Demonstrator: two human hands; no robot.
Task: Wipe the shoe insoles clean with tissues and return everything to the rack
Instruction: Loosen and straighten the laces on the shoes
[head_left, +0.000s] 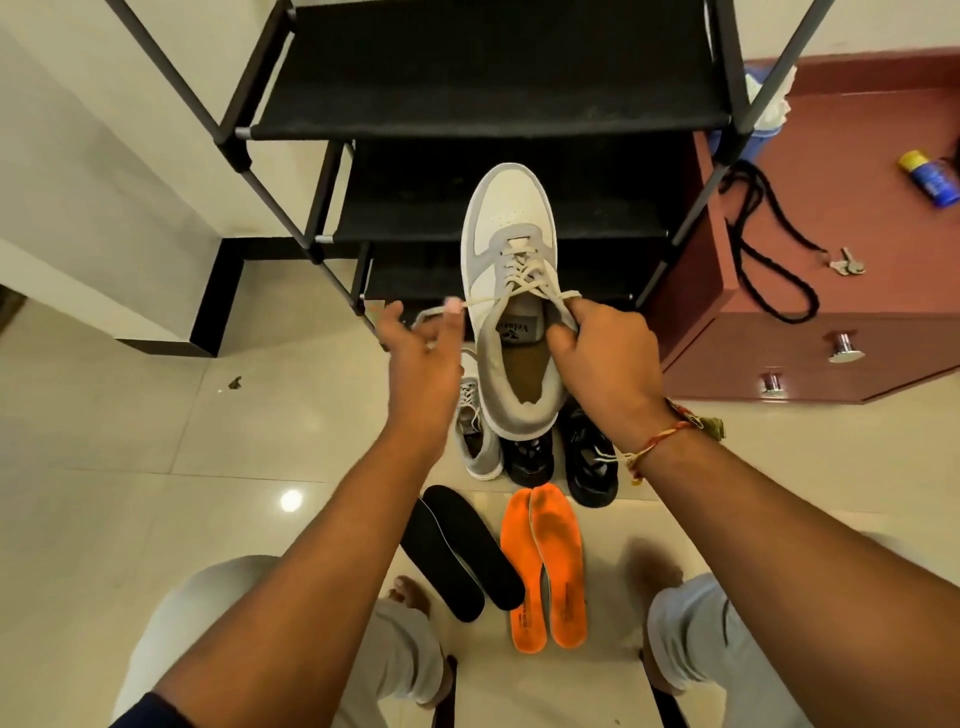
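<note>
Right hand (597, 358) is curled round the padded grey collar of a white-and-grey sneaker (511, 223), held up in front of the rack (488, 78), which is black fabric shelves on thin metal tubes. Left hand (415, 348) pinches a flat cream lace (483, 301) pulled out sideways. Down on the glossy tiles sit two black insoles (457, 551) and two fuzzy orange insoles (550, 561), with its twin (475, 441) and black shoes (587, 457) just beyond.
</note>
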